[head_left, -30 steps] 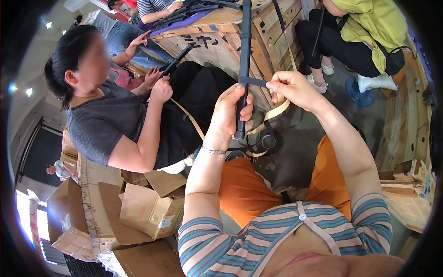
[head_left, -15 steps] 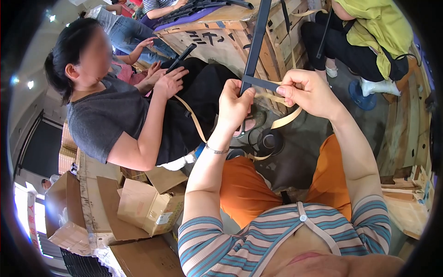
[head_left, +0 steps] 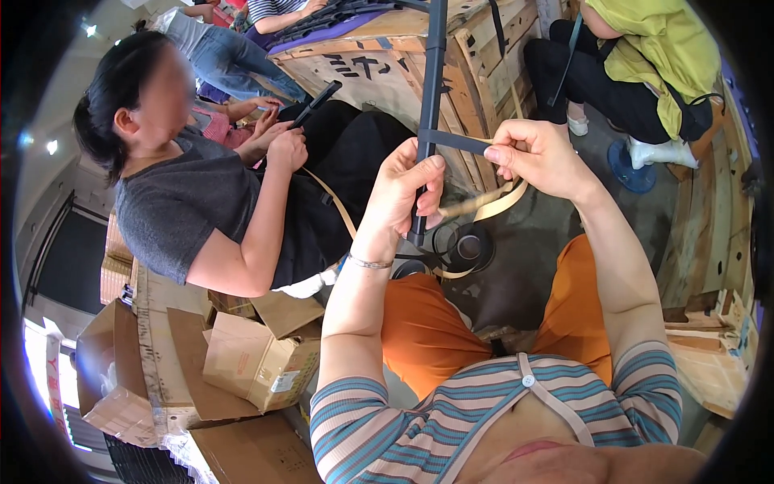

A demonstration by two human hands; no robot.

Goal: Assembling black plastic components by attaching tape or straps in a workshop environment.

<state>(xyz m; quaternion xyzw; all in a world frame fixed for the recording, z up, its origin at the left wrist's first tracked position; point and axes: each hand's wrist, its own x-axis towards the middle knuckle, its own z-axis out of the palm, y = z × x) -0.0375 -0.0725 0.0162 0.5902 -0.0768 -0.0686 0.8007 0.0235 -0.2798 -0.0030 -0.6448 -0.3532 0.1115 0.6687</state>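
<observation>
My left hand [head_left: 407,189] grips the long black upright rod [head_left: 430,105]; right-hand fingers [head_left: 516,153] pinch dark adhesive tape [head_left: 453,142] at three o'clock, mid-wrap; next comes pulling it taut around.

Striped short-sleeve shirt [head_left: 516,419], teal, pink and grey, white button at collar; orange trousers [head_left: 427,323]; thin metal bracelet [head_left: 369,262] on left wrist.

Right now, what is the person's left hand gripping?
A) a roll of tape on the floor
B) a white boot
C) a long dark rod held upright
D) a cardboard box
C: the left hand is closed around the long dark rod, which stands upright, while the right hand pinches a dark strip wrapped across it.
</observation>
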